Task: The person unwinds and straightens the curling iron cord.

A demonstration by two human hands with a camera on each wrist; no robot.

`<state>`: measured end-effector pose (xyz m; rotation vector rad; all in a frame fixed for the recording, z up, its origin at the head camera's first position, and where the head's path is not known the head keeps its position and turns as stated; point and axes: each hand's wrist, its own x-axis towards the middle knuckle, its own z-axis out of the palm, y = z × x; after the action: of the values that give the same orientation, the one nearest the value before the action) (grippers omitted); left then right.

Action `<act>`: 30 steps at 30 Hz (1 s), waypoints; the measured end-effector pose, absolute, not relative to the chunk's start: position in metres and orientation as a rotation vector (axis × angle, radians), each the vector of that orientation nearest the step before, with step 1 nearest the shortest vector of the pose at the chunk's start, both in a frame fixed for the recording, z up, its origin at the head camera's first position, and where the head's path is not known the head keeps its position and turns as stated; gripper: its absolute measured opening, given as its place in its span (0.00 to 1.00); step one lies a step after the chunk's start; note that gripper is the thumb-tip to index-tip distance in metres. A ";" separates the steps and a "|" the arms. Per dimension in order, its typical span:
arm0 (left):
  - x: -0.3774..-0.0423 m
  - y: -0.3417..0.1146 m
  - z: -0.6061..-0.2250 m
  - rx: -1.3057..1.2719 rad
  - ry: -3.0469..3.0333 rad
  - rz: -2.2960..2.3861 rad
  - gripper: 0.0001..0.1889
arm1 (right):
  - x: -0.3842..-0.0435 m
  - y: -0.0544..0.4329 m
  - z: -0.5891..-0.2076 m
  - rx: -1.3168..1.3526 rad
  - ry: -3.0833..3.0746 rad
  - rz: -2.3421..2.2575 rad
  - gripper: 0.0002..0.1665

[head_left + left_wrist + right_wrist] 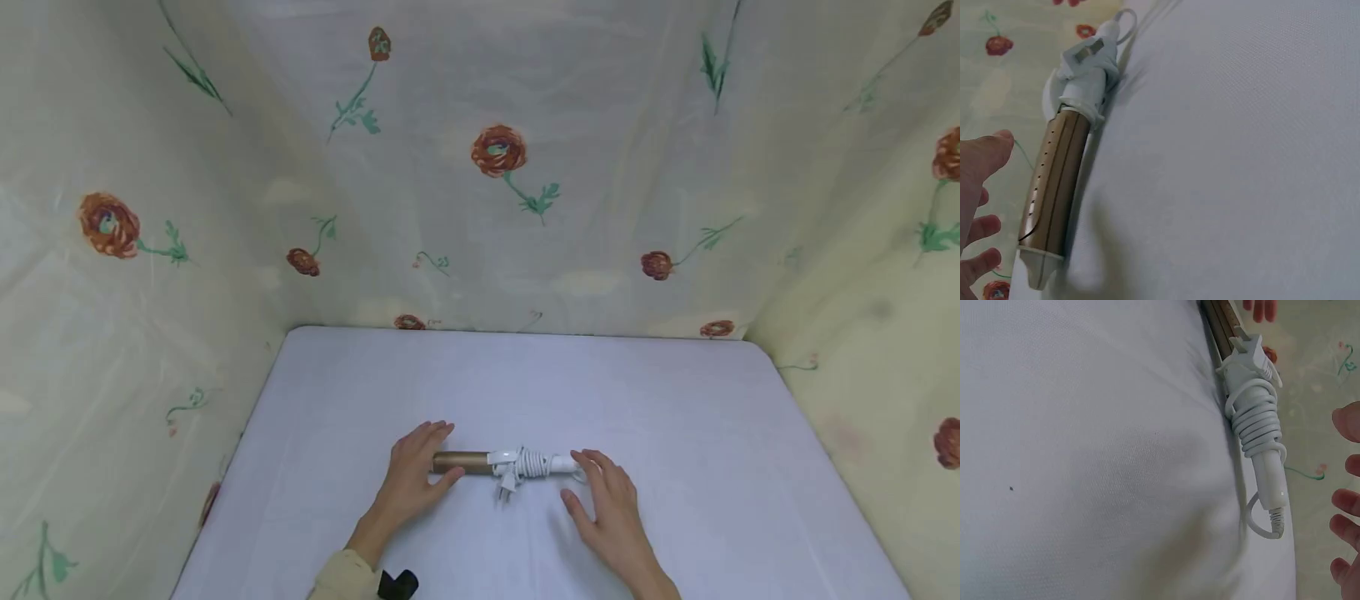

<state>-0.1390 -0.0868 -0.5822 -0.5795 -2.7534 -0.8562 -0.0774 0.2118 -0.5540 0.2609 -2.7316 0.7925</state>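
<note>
A hair curling iron (468, 462) lies crosswise on the white-covered table, its bronze barrel to the left and its white handle to the right. A white cord (1257, 422) is coiled several times around the handle. The two-pin plug (507, 482) hangs at the near side of the coil. My left hand (408, 475) is at the barrel's tip with fingers spread; the left wrist view shows a gap between thumb and barrel. My right hand (611, 510) is beside the handle's end, fingers loosely spread and apart from it in the right wrist view.
The white tabletop (525, 392) spreads around the iron on every side. Curtains printed with red flowers (585, 192) hang behind the table and along both sides. A black object (399, 585) shows beside the left sleeve (345, 577).
</note>
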 end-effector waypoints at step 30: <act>-0.138 -0.037 -0.622 -0.360 -2.661 -0.834 0.21 | -0.080 0.167 -0.543 0.446 -2.731 0.811 0.28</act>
<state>-0.1381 -0.0372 -0.6219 -0.3602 -2.6608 -0.8342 -0.0803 0.1674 -0.5434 0.4460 -2.7312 0.8114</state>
